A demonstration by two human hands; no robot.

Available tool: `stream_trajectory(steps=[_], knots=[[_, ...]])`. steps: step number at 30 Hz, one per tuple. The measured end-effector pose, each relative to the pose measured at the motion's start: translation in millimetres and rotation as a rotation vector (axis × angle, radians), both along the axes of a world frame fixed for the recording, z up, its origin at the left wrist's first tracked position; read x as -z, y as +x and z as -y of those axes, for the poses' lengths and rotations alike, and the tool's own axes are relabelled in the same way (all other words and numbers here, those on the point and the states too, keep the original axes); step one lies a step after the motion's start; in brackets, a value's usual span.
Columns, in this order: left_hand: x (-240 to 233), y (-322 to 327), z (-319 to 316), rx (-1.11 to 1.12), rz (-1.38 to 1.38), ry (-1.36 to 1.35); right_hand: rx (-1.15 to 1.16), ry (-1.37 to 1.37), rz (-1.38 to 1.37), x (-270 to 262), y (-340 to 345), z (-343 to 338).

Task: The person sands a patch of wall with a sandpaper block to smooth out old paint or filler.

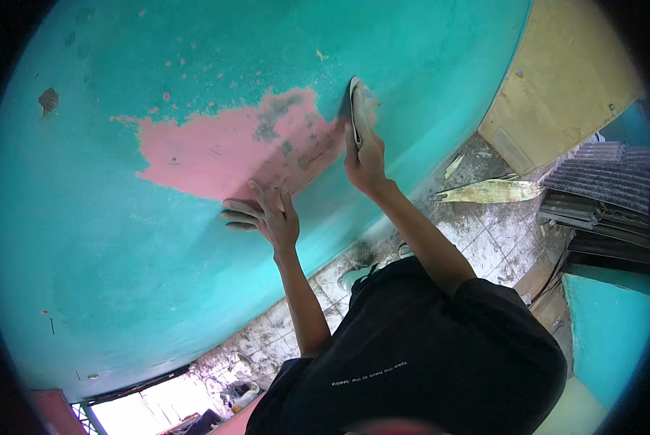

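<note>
My right hand point(369, 157) grips a folded sheet, probably sandpaper point(353, 109), with a pale face and a dark fold. It is held at the turquoise wall point(140, 261), by the right end of a bare pink patch point(205, 149). The patch has ragged edges and grey smudges, and its right part lies in the shadow of my arms. Spread fingers of my left hand point(273, 220) are at the patch's lower edge, seemingly resting on the wall. That hand holds nothing, and pale dust coats the fingers of both hands.
A yellowish door or panel point(569, 70) stands at the right. Below it, a splintered board point(488, 191) lies on the dusty tiled floor point(490, 244). Stacked corrugated sheets point(602, 176) rise above a turquoise block point(610, 331). Clutter point(243, 394) sits near a bright opening point(145, 405).
</note>
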State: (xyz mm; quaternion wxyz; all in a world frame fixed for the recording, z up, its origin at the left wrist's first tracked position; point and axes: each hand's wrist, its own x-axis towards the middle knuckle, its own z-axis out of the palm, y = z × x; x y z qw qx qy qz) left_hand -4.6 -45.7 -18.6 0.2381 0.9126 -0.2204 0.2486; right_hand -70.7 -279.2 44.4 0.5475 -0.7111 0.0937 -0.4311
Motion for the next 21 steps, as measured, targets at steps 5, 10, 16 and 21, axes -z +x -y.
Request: stream_trajectory(steps=[5, 10, 16, 21], knots=[[-7, 9, 13, 0.216, -0.196, -0.243, 0.134, -0.127, 0.064, 86, -1, -7], [-17, -6, 22, -0.051, 0.184, 0.053, 0.186, -0.211, 0.086, 34, -1, -5], [-34, -11, 22, -0.07, 0.047, 0.124, 0.069, -0.171, 0.202, -24, -20, 4], [-32, -74, 42, 0.313, -0.25, -0.334, -0.574, 0.517, -0.06, -15, -94, 13]])
